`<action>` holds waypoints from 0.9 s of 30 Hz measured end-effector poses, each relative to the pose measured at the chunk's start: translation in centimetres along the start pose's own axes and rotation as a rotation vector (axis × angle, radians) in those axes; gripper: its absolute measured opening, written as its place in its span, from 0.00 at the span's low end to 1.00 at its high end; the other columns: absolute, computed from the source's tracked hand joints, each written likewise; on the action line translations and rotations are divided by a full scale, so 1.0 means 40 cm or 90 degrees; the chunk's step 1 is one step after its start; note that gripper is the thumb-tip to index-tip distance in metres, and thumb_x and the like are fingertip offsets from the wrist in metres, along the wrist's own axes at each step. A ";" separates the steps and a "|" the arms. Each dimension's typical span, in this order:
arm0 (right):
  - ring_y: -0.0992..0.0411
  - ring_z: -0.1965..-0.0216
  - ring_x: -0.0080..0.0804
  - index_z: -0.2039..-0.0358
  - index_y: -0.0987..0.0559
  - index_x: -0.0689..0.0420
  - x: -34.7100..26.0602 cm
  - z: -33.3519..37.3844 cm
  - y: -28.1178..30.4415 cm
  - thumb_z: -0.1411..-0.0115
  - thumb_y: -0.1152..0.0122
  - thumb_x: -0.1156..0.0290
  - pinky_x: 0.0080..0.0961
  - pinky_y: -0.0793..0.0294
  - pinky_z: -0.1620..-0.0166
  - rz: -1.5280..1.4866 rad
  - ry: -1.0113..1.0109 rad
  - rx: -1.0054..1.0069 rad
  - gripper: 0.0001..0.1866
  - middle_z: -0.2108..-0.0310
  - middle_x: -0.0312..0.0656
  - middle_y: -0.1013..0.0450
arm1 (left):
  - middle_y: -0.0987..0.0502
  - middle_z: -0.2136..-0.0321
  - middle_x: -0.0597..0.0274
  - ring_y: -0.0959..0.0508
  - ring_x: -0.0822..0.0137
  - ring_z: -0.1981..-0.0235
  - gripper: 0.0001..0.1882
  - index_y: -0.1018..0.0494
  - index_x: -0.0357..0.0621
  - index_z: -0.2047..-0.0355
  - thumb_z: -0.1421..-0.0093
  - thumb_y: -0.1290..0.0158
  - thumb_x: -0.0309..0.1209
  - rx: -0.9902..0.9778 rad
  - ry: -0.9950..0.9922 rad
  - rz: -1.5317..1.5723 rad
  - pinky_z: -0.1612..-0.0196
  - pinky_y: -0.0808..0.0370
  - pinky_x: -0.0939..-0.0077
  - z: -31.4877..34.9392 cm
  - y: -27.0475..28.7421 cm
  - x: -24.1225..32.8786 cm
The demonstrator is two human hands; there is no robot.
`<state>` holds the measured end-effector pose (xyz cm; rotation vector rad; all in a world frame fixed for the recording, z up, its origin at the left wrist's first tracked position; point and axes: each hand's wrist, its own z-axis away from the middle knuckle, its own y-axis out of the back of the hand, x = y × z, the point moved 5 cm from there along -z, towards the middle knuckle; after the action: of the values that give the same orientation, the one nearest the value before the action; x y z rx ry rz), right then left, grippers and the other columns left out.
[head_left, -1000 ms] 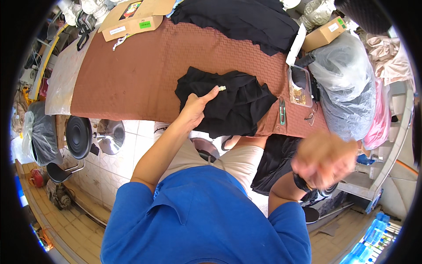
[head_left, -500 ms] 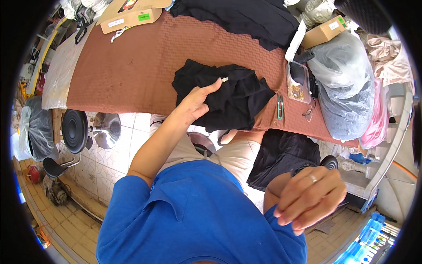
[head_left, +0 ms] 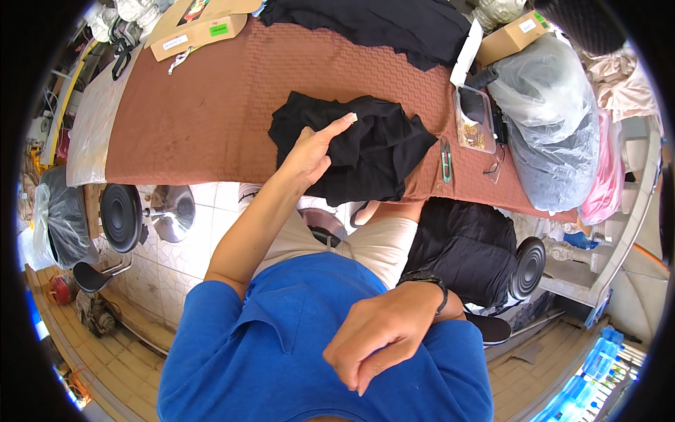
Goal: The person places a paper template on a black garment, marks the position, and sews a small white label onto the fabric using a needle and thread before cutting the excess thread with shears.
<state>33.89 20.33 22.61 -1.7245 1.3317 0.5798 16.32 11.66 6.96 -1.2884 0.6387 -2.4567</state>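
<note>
A crumpled black garment (head_left: 365, 151) lies at the table's near edge. My left hand (head_left: 309, 158) is on its left part, one finger stretched along the cloth and the others curled into the folds. Beside that fingertip shows a small white tag (head_left: 354, 117). My right hand (head_left: 383, 337), with a dark band on its wrist, is raised in front of my blue shirt, well away from the garment. Its fingers are bent and closed together. Whatever may be between them is hidden.
Green-handled thread snips (head_left: 446, 162) lie right of the garment, near a clear plastic box (head_left: 475, 126) with small gold-coloured pieces. Large plastic bags (head_left: 552, 133) crowd the table's right end. A cardboard box (head_left: 200, 32) and black cloth (head_left: 380, 24) lie at the back.
My right hand has swung from the right side inward, to the front of my shirt. The left hand stays on the garment, its finger still by the tag.
</note>
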 end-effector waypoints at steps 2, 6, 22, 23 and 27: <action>0.27 0.71 0.39 0.65 0.23 0.65 0.032 -0.004 -0.005 0.34 0.38 0.78 0.32 0.31 0.70 -0.057 -0.045 -0.022 0.04 0.70 0.44 0.25 | 0.25 0.44 0.55 0.28 0.67 0.40 0.30 0.28 0.31 0.46 0.42 0.32 0.38 0.005 -0.010 -0.002 0.37 0.35 0.60 0.008 0.005 0.004; 0.25 0.72 0.25 0.65 0.21 0.60 0.043 0.017 0.117 0.37 0.36 0.76 0.24 0.28 0.69 0.185 -0.020 0.175 0.02 0.70 0.37 0.24 | 0.20 0.49 0.63 0.22 0.70 0.47 0.19 0.21 0.42 0.51 0.40 0.34 0.35 -0.008 -0.052 0.037 0.45 0.25 0.65 -0.016 0.024 -0.013; 0.30 0.73 0.16 0.61 0.15 0.63 0.079 0.208 0.407 0.40 0.31 0.80 0.15 0.31 0.69 0.622 0.130 1.001 0.06 0.73 0.34 0.31 | 0.19 0.53 0.61 0.22 0.72 0.50 0.19 0.20 0.39 0.51 0.40 0.35 0.35 -0.076 -0.023 0.130 0.46 0.29 0.72 0.041 0.005 -0.001; 0.31 0.73 0.16 0.62 0.15 0.63 0.078 0.207 0.407 0.41 0.31 0.80 0.15 0.32 0.70 0.625 0.134 1.001 0.06 0.73 0.33 0.31 | 0.19 0.54 0.62 0.22 0.72 0.51 0.19 0.20 0.39 0.52 0.40 0.34 0.35 -0.073 -0.021 0.131 0.46 0.28 0.72 0.039 0.007 -0.003; 0.33 0.74 0.15 0.62 0.14 0.62 0.078 0.211 0.412 0.41 0.31 0.80 0.15 0.34 0.71 0.630 0.132 1.007 0.07 0.74 0.32 0.31 | 0.18 0.61 0.59 0.16 0.68 0.59 0.12 0.22 0.41 0.55 0.36 0.39 0.31 -0.053 -0.013 0.149 0.55 0.18 0.73 0.042 0.000 0.001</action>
<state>20.62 24.71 10.07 0.2104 1.8848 -0.2450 17.69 11.22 7.82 -1.1918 0.8439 -2.2463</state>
